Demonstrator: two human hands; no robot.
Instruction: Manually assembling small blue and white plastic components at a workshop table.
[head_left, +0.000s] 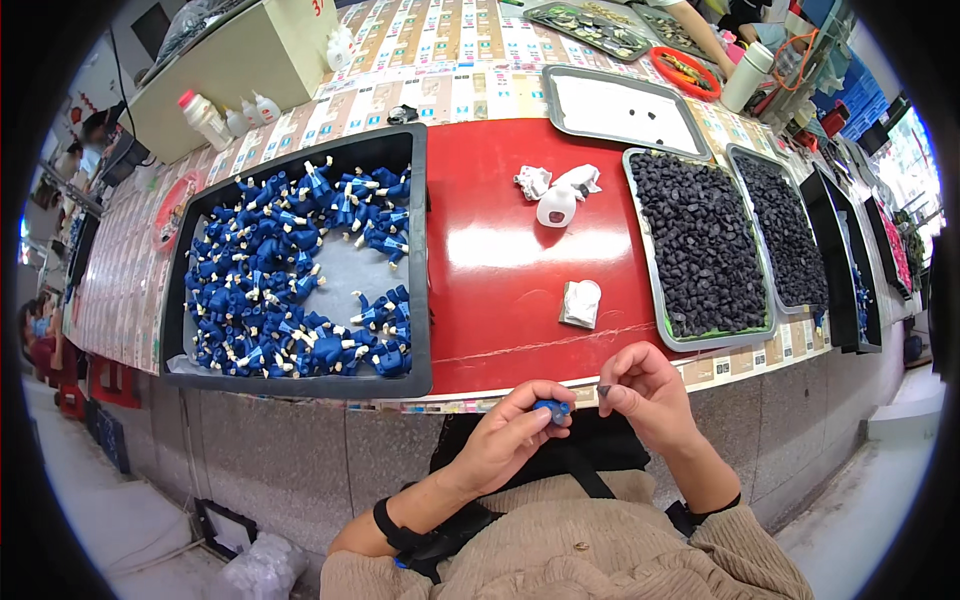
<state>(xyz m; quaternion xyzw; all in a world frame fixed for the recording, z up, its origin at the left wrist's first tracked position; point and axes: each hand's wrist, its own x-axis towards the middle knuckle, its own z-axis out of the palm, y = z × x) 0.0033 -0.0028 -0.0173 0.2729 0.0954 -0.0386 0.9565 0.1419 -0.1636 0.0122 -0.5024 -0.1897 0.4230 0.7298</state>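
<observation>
My left hand (pixel 505 440) is closed around a small blue plastic figure piece (pixel 556 411), held just in front of the table's near edge. Beside it, my right hand (pixel 655 402) pinches a small dark piece (pixel 603 391) between thumb and fingertips. The two pieces are close together but apart. To the left stands a large black tray (pixel 421 300) of blue figure bodies (pixel 255 280) with pale hands, heaped around a bare patch of its lining. On the right, a grey tray (pixel 661 318) is full of small dark pieces (pixel 705 240) like the pinched one.
A red mat (pixel 490 320) carries a small white container (pixel 556 207), crumpled white cloth (pixel 590 178) and a folded white pad (pixel 580 303). Behind lies a white-lined tray (pixel 620 105) with a few dark pieces. A second dark-piece tray (pixel 780 225) stands farther right. Bottles (pixel 205 120) stand back left.
</observation>
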